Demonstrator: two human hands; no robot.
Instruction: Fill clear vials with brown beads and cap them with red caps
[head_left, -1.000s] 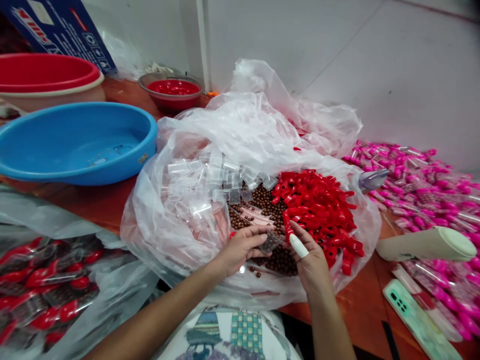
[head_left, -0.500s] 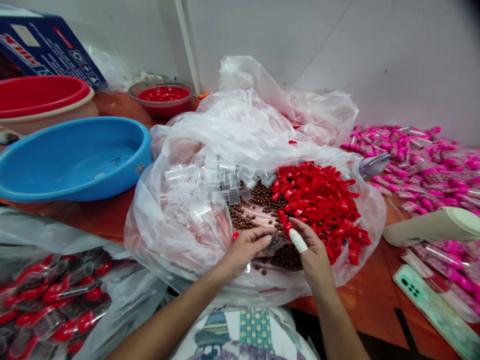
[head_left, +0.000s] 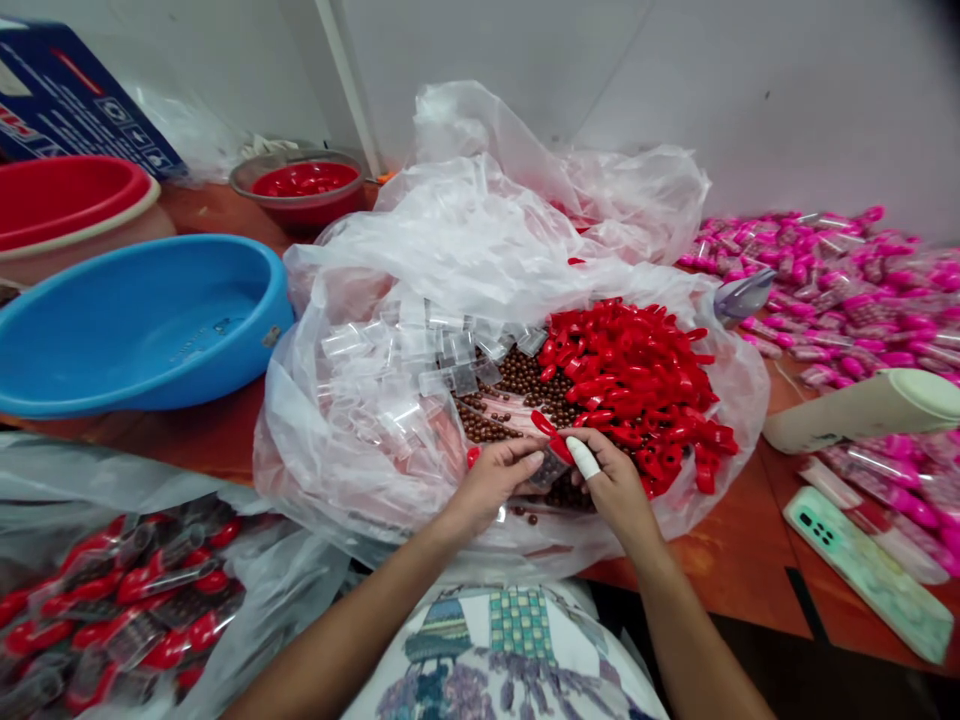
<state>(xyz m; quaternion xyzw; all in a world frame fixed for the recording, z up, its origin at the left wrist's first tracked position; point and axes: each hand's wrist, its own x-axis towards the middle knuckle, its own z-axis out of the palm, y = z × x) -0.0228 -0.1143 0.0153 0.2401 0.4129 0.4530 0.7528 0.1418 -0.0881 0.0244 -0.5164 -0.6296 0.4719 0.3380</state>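
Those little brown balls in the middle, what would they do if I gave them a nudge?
The brown balls would probably roll easily: they look round, and a few lie apart from the pile. The creased plastic sheet bunched up behind them might stop some. Each is likely light, being small beside the red caps.

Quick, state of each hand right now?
Left hand: closed, holding a small clear plastic case.
Right hand: closed, holding a glossy red plastic piece against it.
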